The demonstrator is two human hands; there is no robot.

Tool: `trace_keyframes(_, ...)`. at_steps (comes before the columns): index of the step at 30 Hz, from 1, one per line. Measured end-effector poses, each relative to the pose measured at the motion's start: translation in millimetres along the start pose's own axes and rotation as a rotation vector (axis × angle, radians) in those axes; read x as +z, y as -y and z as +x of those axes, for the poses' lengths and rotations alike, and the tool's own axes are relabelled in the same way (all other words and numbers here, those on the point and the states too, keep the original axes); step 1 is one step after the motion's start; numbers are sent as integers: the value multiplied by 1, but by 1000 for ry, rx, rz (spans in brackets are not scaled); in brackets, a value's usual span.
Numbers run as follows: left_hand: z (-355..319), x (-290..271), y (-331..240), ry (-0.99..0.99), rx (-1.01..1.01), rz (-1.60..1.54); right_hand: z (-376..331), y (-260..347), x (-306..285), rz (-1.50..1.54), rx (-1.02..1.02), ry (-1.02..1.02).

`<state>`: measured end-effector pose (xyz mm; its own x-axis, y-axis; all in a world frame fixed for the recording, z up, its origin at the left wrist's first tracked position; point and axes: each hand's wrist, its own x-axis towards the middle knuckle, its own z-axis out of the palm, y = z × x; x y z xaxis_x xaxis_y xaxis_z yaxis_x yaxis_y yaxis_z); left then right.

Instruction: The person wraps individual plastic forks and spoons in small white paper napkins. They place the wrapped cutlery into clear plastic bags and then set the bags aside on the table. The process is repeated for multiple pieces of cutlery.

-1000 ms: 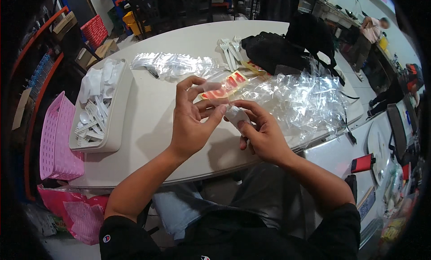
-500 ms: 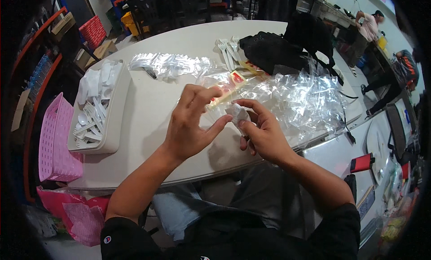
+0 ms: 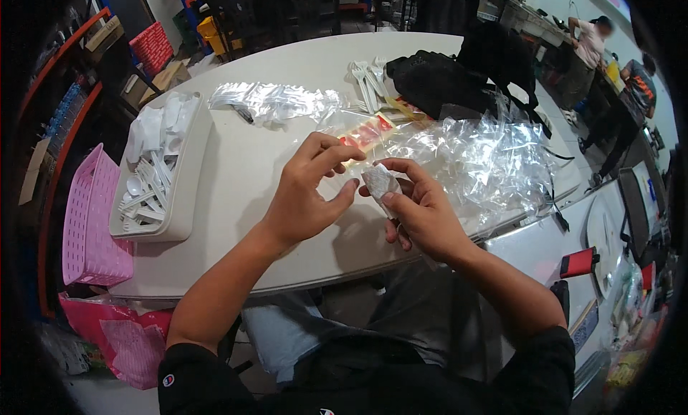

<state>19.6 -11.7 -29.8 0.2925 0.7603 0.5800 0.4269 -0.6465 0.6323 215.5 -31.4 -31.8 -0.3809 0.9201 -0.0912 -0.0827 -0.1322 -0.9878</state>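
Observation:
My right hand [image 3: 424, 216] is shut on a small white folded packet [image 3: 380, 180], held just above the near part of the white round table [image 3: 244, 164]. My left hand [image 3: 307, 194] hovers at the packet's left with its fingers apart. Its thumb tip is by the packet's end and its forefinger reaches over it. Whether thin clear film lies between those fingers I cannot tell. A strip of red sachets [image 3: 369, 132] lies on the table just beyond my hands.
A beige tray [image 3: 188, 193] of white plastic cutlery sits at the left, with a pink basket [image 3: 89, 221] beside it. Crumpled clear bags [image 3: 494, 157], more clear film [image 3: 272, 99], loose white forks [image 3: 369, 78] and a black bag [image 3: 444, 78] lie beyond. Other people [image 3: 591, 39] stand far right.
My left hand came down from the red sachets and spread its fingers beside the white packet. My right hand kept hold of the packet and hardly moved.

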Motion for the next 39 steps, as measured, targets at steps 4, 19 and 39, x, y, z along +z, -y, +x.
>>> trace_keyframes(4,0,2,9,-17,63,6,0,1,0,30,22,47)
trace_keyframes(19,-5,7,7,-55,-278,-188,0,-5,-1,53,-8,73)
trace_keyframes(39,-9,13,2,-80,-226,-422,-1,-5,4,58,-64,-2)
